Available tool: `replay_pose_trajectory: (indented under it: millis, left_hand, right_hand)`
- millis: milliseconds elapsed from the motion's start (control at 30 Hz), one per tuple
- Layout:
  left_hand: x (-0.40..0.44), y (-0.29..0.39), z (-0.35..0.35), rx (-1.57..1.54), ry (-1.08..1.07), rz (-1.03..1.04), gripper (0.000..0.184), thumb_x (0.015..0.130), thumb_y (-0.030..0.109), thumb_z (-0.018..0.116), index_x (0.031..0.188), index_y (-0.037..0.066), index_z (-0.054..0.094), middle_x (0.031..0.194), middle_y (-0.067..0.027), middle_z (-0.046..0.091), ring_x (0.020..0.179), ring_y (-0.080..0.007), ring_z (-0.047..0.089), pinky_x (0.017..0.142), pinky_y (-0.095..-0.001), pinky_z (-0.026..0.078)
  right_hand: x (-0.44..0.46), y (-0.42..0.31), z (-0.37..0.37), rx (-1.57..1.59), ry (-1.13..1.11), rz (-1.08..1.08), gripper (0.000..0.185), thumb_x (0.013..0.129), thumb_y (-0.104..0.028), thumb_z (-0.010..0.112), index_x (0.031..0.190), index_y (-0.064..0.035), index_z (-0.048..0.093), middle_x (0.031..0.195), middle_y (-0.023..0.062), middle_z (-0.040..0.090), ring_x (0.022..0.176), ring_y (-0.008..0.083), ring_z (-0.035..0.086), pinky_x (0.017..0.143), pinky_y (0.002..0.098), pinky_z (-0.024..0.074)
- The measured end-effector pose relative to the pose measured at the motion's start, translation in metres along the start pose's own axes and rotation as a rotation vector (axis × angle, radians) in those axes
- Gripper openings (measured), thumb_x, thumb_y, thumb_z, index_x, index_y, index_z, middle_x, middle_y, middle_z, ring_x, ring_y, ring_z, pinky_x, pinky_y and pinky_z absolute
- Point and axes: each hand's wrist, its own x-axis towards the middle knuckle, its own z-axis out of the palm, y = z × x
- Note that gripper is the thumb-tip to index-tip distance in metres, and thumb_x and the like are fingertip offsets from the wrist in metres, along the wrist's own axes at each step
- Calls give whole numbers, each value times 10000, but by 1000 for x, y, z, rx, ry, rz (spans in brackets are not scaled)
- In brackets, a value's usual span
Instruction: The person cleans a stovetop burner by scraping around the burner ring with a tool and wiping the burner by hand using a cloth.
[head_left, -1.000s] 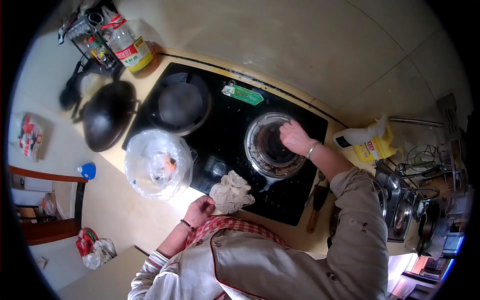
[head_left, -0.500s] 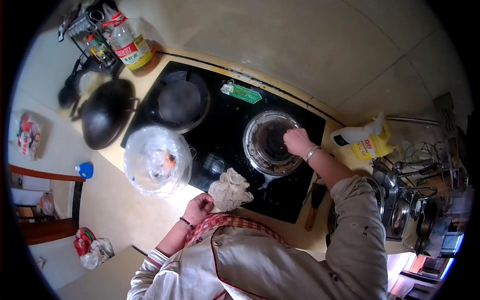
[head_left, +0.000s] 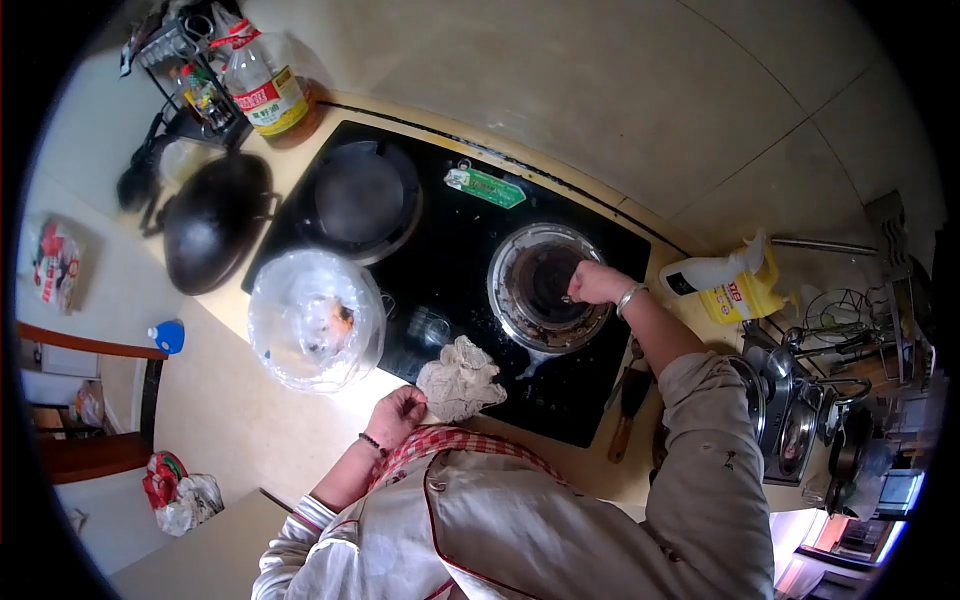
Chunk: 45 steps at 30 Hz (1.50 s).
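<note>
Over the right burner, my right hand (head_left: 597,284) is closed, with its fingertips down inside the silvery burner ring (head_left: 508,312). What those fingers hold, if anything, is hidden. My left hand (head_left: 399,412) is closed at the front edge of the black glass cooktop (head_left: 440,240). A crumpled grey-beige cloth (head_left: 460,380) lies right beside its fingertips; I cannot tell whether they pinch it. Farther left, a clear plastic bag lining a round bin (head_left: 315,320) has some scraps inside. Whitish wet residue (head_left: 540,362) marks the glass below the right burner.
The left burner (head_left: 365,200) has a black pan support. A dark wok (head_left: 217,225) and an oil bottle (head_left: 270,95) stand to the left. At right are a yellow-labelled cleaner bottle (head_left: 735,298), a wooden-handled scraper (head_left: 627,410) and racked utensils. A green tag (head_left: 487,187) lies behind the burners.
My right hand has shifted slightly down and to the right within the burner ring. The left hand and the cloth have stayed in place.
</note>
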Motion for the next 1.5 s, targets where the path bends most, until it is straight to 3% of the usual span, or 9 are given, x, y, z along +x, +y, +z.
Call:
replay_pose_trajectory:
  millis: [100,200,267,367,467,700,867,1167,1500]
  left_hand:
    - [1,0,-1,5,-3,-17,46,870,45,593,916,49,589,778,2,578,729,-79,534,704,-237,469]
    - [1,-1,-1,8,-4,-21,46,868,49,596,914,51,591,773,3,578,725,-76,533,701,-236,468]
    - [1,-1,-1,13,-2,-17,47,867,50,597,914,51,592,771,4,578,724,-75,533,699,-235,467]
    - [1,2,-1,4,-5,-35,47,866,50,599,913,52,595,769,5,581,720,-74,535,697,-236,469]
    - [2,0,-1,-2,-5,-39,48,864,49,601,912,52,596,768,6,583,716,-74,536,696,-235,469]
    - [1,-1,0,32,-12,12,52,892,2,553,922,37,578,791,11,587,720,-67,540,672,-214,461]
    - [2,0,-1,27,-17,31,49,889,3,555,919,36,575,791,9,587,718,-68,540,672,-216,463]
    - [2,0,0,67,-7,-18,53,857,63,602,908,65,588,769,-26,606,714,-113,574,702,-266,485]
    - [1,-2,2,97,33,-8,67,840,91,621,900,76,595,768,-28,621,709,-125,591,699,-268,492]
  right_hand:
    - [13,15,6,108,-61,-29,195,714,-133,709,888,-45,725,898,119,703,860,222,661,844,330,491]
    - [13,18,6,169,7,-119,173,710,-135,723,858,-45,728,791,113,687,723,206,643,707,334,513]
    - [10,13,3,379,-93,191,147,735,-126,750,850,-54,694,610,31,570,503,117,490,460,280,385]
    - [9,15,14,509,-23,315,130,745,-123,743,843,-61,685,535,-16,455,429,80,344,401,243,248]
    - [7,22,17,592,-28,307,217,708,-193,770,716,-21,638,574,45,521,468,144,458,420,300,359]
    - [7,20,33,703,32,326,191,712,-162,769,741,-7,662,612,80,585,527,163,537,486,311,431]
    - [2,19,42,600,158,145,295,672,-156,787,891,23,704,875,183,698,865,244,667,805,316,502]
    - [15,8,64,576,330,413,325,658,-180,786,890,29,696,956,196,686,904,319,662,836,353,506]
    - [2,-13,89,884,532,345,219,688,-159,751,752,34,669,845,198,687,839,330,664,785,381,494]
